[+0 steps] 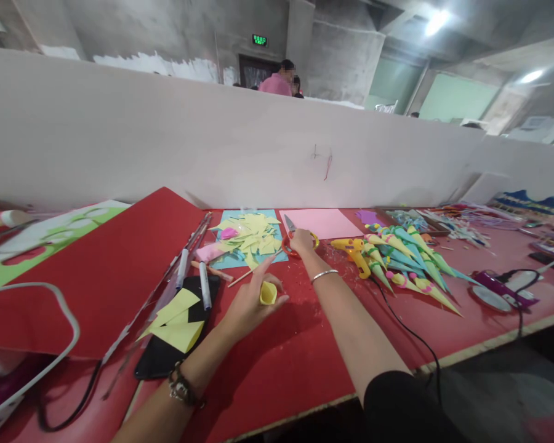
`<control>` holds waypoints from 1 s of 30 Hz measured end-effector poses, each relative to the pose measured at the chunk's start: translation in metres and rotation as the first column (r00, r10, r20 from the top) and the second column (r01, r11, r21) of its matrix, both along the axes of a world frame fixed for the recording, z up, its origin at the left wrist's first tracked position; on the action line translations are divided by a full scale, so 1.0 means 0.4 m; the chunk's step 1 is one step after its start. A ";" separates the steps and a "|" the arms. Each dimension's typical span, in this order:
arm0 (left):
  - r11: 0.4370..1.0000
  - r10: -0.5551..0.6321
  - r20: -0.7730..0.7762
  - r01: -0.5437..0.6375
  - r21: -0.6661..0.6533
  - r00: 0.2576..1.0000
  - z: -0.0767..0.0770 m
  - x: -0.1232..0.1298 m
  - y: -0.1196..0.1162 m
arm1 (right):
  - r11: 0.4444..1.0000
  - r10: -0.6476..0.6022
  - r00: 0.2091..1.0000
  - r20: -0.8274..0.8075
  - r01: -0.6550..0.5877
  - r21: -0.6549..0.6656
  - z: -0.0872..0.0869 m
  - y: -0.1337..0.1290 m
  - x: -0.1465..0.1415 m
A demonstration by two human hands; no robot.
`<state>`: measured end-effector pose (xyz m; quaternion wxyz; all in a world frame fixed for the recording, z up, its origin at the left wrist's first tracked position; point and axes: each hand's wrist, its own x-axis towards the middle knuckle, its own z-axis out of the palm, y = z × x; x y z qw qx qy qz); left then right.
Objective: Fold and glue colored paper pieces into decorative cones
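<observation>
My left hand (252, 298) is closed around a small rolled yellow paper cone (268, 293), its open end facing me. Farther forward, my right hand (302, 241) has its fingers closed on the handles of a pair of scissors (290, 225). The metal blades point away towards the pink paper sheet (325, 223). To the left of the scissors lies a pile of cut yellow paper pieces (256, 232) on a light blue sheet (279, 251). A thin wooden stick (240, 280) rests just beyond my left hand.
A yellow glue gun (354, 252) and several decorated paper cones (409, 246) lie at right. A purple device (505, 289) trails a cord. At left are markers (205, 286), a black phone (154, 360) and red board (138, 252). A white partition (212, 147) stands behind.
</observation>
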<state>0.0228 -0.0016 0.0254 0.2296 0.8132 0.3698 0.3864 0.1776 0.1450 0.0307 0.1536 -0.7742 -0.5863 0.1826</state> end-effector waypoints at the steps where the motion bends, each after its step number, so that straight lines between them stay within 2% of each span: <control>1: 1.000 0.003 -0.004 -0.003 -0.014 1.000 0.000 0.000 0.000 | 1.000 -0.005 1.000 0.022 0.005 -0.014 -0.001 0.001 -0.002; 6: 0.991 0.033 -0.011 -0.034 -0.126 0.999 0.004 0.000 -0.001 | 0.999 0.007 0.993 0.116 -0.002 -0.039 -0.002 0.005 -0.006; 10: 0.989 0.105 -0.067 -0.111 -0.096 0.992 0.007 0.001 0.000 | 1.000 0.023 0.985 0.169 -0.022 -0.008 0.002 0.004 -0.009; 15: 0.990 0.130 -0.072 -0.133 -0.044 0.989 -0.003 0.005 0.006 | 0.990 0.066 0.984 0.164 -0.085 0.116 0.029 0.000 -0.014; 19: 0.979 0.199 0.007 -0.199 -0.041 0.980 -0.008 0.009 0.009 | 0.943 0.185 0.979 0.083 -0.200 0.264 0.058 -0.029 -0.023; 22: 0.977 0.212 0.053 -0.211 -0.020 0.976 0.000 0.009 0.003 | 0.858 0.371 0.929 -0.002 -0.342 0.382 0.070 -0.089 -0.029; 24: 0.981 0.195 0.064 -0.195 -0.004 0.979 0.007 0.008 -0.003 | 0.783 0.496 0.867 -0.046 -0.424 0.455 0.072 -0.150 -0.024; 27: 0.988 0.154 0.054 -0.153 -0.016 0.987 0.013 0.008 -0.007 | 0.665 0.628 0.774 -0.079 -0.482 0.570 0.071 -0.257 -0.001; 28: 0.989 0.145 0.046 -0.144 -0.026 0.988 0.013 0.008 -0.006 | 0.553 0.715 0.694 -0.088 -0.483 0.679 0.069 -0.290 0.009; 30: 0.990 0.137 0.035 -0.135 -0.044 0.990 0.006 0.009 -0.002 | 0.364 0.831 0.556 0.008 -0.556 0.747 0.065 -0.343 0.027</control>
